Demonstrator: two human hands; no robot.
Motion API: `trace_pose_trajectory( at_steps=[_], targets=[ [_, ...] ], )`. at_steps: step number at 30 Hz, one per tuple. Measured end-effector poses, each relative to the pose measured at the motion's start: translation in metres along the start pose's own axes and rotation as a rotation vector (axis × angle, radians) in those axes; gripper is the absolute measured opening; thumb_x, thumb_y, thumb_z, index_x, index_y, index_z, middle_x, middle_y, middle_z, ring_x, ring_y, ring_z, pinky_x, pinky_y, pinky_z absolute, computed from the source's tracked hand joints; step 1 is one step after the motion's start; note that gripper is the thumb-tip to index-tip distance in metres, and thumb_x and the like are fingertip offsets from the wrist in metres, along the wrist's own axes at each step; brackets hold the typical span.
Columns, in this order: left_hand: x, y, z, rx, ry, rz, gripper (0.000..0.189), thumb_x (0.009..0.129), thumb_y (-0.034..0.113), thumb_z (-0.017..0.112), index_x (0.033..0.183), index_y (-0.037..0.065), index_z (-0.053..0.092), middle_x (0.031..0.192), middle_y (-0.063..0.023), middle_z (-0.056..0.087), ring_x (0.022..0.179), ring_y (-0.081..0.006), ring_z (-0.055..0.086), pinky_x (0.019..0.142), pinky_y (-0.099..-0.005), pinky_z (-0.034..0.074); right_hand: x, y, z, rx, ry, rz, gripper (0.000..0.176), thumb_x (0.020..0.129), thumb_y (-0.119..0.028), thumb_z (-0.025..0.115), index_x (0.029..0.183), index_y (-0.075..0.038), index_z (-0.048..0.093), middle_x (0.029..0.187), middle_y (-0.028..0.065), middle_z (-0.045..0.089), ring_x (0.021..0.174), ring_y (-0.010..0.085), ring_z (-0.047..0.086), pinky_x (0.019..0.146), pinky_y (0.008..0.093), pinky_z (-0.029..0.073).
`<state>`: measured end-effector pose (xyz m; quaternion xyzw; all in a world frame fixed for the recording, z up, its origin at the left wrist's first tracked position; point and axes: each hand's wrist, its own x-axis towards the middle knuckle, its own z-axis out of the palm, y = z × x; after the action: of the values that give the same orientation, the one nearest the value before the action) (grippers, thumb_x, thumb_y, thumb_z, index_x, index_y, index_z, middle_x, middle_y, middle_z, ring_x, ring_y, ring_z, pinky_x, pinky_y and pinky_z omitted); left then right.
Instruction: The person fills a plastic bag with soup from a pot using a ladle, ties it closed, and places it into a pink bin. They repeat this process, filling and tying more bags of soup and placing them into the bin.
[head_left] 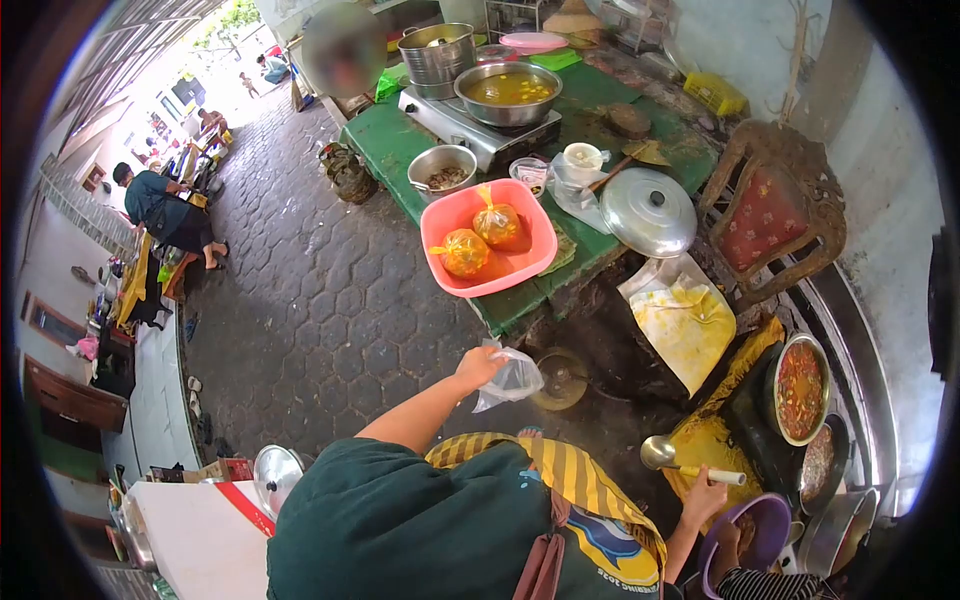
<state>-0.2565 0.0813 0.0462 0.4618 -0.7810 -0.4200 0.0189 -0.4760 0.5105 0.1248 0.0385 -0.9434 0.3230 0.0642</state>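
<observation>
My left hand [480, 368] is closed on the top of a clear plastic bag [515, 380], which hangs limp over the floor by the table's corner. In my right hand [705, 495] is a ladle [659, 453], gripped by its pale handle, its metal bowl pointing left. Just beyond the ladle, at the right, stands a pot [826, 410] of reddish stew with another pot [842, 462] of food beside it. A purple basin [765, 512] is close to my right hand. Two tied bags of orange food [465, 254] sit in a pink tub [547, 235] ahead.
On the green table [385, 150] are a stove [520, 140], a basin of yellow soup [500, 116], a tall pot [437, 65] and a lid [648, 212]. A carved chair [770, 215] stands right. Another person's striped sleeve [765, 584] reaches into the purple basin.
</observation>
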Motion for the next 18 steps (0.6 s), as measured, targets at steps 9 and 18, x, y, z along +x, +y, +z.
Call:
trace_pose_trajectory(
  at_steps=[9,18],
  targets=[
    [0.032,0.028,0.022,-0.175,0.069,0.106,0.040,0.083,0.034,0.057,0.109,0.003,0.059,0.094,-0.0235,0.063,0.093,-0.0374,0.060,0.079,-0.0417,0.045,-0.007,0.041,-0.034,0.505,0.055,0.547,0.019,0.085,-0.020,0.057,0.091,-0.002,0.054,0.047,0.0031,0.044,0.030,0.0128,0.042,0.027,0.0244,0.029],
    [0.067,0.082,0.057,-0.391,-0.026,0.303,0.038,0.087,0.025,0.057,0.119,0.003,0.052,0.113,-0.0078,0.055,0.104,-0.0177,0.052,0.090,-0.0294,0.039,-0.037,0.013,-0.068,0.693,0.223,0.632,0.020,0.082,-0.024,0.060,0.091,-0.007,0.061,0.059,0.0034,0.053,0.036,0.0092,0.045,0.031,0.0209,0.033]
  ],
)
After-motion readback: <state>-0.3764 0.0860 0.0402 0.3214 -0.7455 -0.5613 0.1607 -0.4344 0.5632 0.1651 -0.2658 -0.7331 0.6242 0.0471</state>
